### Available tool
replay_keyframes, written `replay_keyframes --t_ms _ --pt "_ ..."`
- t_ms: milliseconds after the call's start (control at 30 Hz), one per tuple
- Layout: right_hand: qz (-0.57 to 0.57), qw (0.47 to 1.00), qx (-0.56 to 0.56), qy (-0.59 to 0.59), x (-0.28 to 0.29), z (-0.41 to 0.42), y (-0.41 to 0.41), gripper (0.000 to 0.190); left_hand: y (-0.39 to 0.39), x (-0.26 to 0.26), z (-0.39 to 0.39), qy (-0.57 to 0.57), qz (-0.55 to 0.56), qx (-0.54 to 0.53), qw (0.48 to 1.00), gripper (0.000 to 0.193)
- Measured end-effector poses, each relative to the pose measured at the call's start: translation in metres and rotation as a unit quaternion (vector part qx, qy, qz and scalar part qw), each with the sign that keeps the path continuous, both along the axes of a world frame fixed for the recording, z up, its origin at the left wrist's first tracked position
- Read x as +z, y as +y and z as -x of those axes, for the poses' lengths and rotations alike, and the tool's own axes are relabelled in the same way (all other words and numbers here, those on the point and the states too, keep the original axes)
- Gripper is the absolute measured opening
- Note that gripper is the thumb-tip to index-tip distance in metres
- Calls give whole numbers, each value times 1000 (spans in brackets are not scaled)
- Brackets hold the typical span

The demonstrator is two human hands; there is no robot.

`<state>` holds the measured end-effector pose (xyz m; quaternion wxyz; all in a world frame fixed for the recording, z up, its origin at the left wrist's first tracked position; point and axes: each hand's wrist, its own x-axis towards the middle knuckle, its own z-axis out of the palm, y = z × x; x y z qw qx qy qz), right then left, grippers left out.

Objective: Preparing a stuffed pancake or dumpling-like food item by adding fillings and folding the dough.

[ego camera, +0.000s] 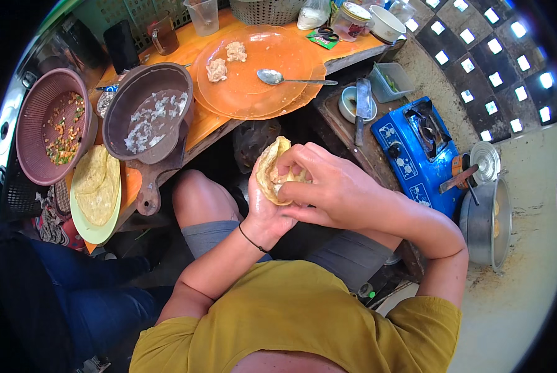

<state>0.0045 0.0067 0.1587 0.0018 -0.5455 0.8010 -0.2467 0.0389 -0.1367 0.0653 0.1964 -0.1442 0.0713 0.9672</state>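
Observation:
Above my lap, my left hand (265, 210) cups a folded piece of thin yellow egg wrapper (272, 163) with pale filling inside. The fingers of my right hand (318, 184) reach into its opening and touch the filling; whether they pinch a piece cannot be seen well. Ahead, two lumps of pale minced mixture (217, 70) and a metal spoon (271, 77) lie on an orange plate (255, 109). A brown plastic bowl (115, 116) to the left holds white bits. Beside it, more egg wrappers (96, 186) rest on a light green plate (94, 233).
A pink colander (24, 126) of diced vegetables stands far left, near a wooden board's handle (149, 198). On the right are a cleaver (363, 100) across a small bowl (346, 109), a blue gas stove (399, 154) and a metal pot (476, 224). Another person's legs (96, 298) are at lower left.

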Motion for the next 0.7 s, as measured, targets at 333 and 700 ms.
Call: replay_keyframes --t_ms 333,700 --pt "131 956 -112 -239 -8 21 12 16 3 5 7 69 9 15 997 48" --pt "133 953 -163 -217 0 20 9 23 3 11 4 158 -3 2 987 67"
